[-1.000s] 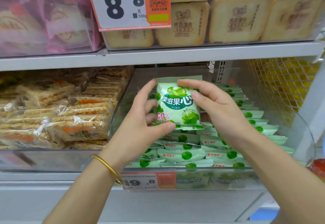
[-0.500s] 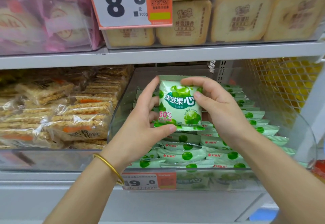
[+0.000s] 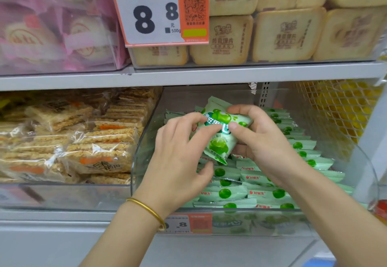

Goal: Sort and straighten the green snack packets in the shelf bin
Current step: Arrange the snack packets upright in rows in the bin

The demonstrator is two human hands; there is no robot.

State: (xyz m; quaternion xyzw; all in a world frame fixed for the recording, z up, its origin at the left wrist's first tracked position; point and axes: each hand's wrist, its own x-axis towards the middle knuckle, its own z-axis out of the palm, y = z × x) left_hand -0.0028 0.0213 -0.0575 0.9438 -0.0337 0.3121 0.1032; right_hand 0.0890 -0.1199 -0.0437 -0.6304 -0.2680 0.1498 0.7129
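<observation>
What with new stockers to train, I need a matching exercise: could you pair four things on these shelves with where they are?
Things
1. held green packet
2. price card
3. rice cracker packs
4. gold bangle

Places
A. on the left wrist
B. in the clear bin at lower left
C. tilted, pinched between left hand and right hand
D. hanging in front of the toast slices

Pairs: 1-C, 2-D, 3-B, 4-A
</observation>
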